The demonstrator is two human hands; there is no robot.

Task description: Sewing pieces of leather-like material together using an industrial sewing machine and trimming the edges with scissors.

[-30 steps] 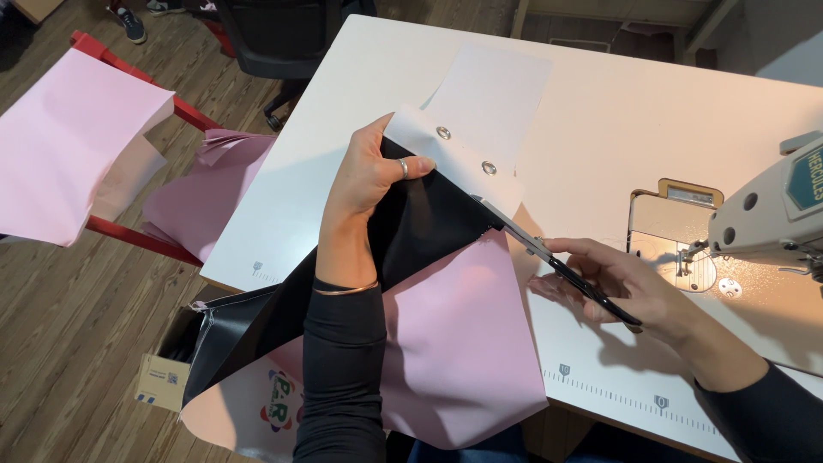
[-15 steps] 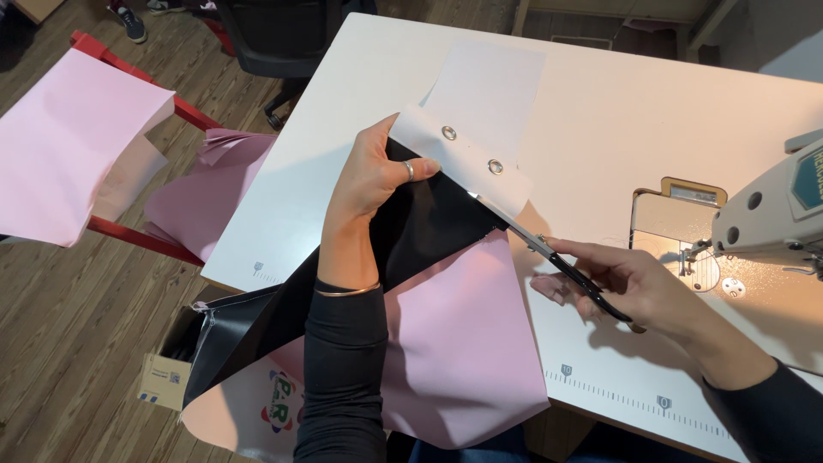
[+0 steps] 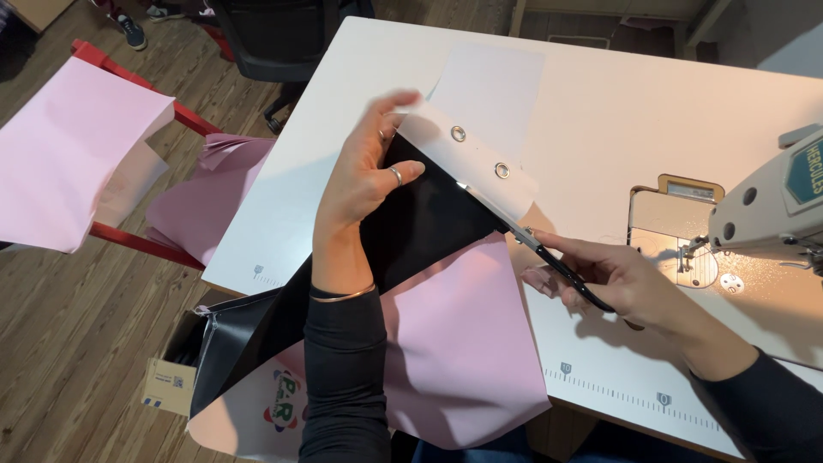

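In the head view, the left hand [image 3: 364, 176] is reaching forward over the white table [image 3: 617, 103] and gripping the upper edge of a black sheet [image 3: 403, 240], with the thumb lying on the black face and the fingers curling behind a white strip [image 3: 467, 159] that is running along the sheet's top edge. That strip is carrying two metal eyelets [image 3: 480, 152]. A ring is showing on one finger and a thin bangle at the wrist.

The black sheet is slanting down from the table to the lower left, past the table's near edge, and its lower end is hanging over a cardboard box [image 3: 167, 386] on the wooden floor [image 3: 77, 334]. A pink sheet [image 3: 463, 343] is lying under it, draping off the table toward the person's lap.

The right hand [image 3: 617, 279] is closing around the handles of a pair of scissors [image 3: 536, 249], with the forefinger stretching along them. The blades are pointing up and left, meeting the fabric where the white strip joins the black sheet, just below the right eyelet.

To the right, a sewing machine [image 3: 771, 206] is standing on the table, its lamp lighting the plate beneath the needle. On the left, more pink sheets [image 3: 73, 146] are resting on a red frame [image 3: 146, 244].
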